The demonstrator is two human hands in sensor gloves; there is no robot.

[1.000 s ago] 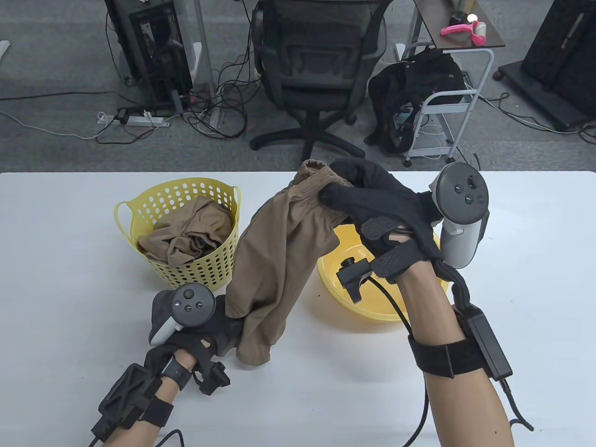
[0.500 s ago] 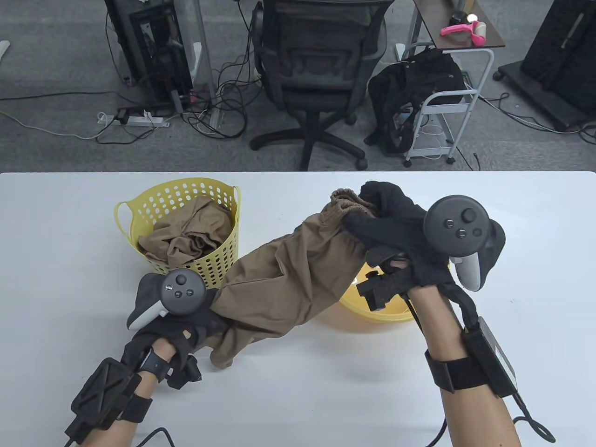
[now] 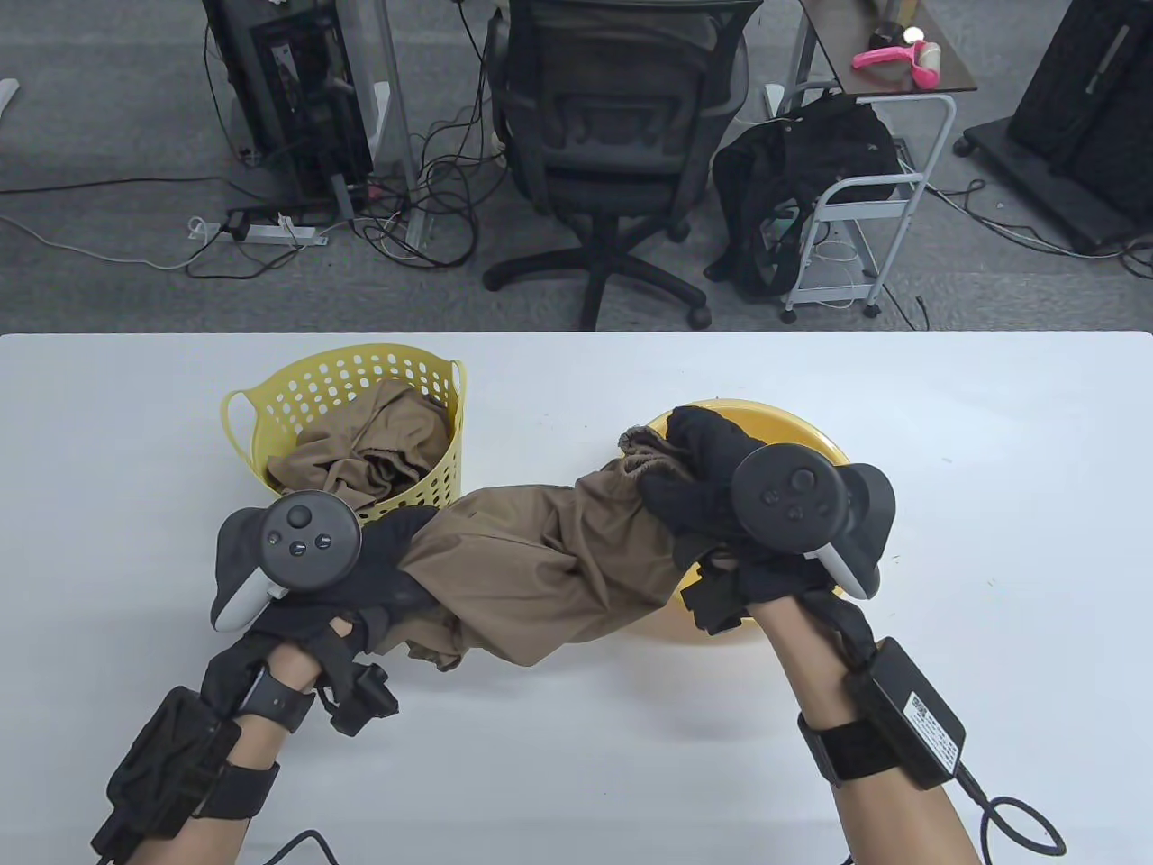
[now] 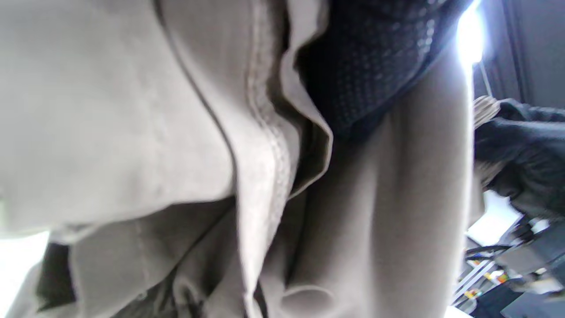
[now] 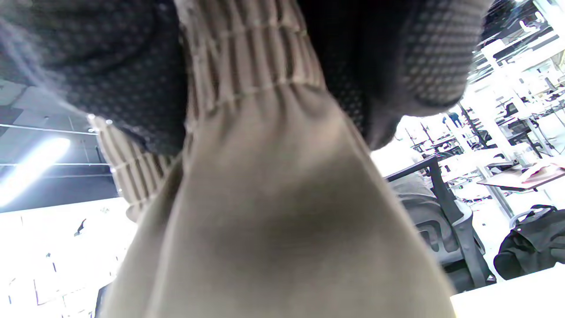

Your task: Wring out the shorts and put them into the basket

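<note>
Brown shorts [image 3: 540,568] hang stretched between both hands above the table, bunched into a loose roll. My left hand [image 3: 383,577] grips the leg end, near the basket's front. My right hand [image 3: 694,487] grips the ribbed waistband [image 5: 247,57] over the yellow basin [image 3: 811,432]. The left wrist view is filled with folds of the shorts [image 4: 185,159] and a bit of glove. The yellow perforated basket [image 3: 261,405] stands at the left and holds more brown cloth [image 3: 360,459].
The white table [image 3: 991,468] spreads around the basket and basin. Beyond its far edge stand an office chair [image 3: 621,144], a small cart [image 3: 865,198] with a black bag, and cables on the floor.
Both hands have come down and toward me with the shorts. The right hand dropped from high above the basin to just over it, and the cloth now lies nearly level between the hands.
</note>
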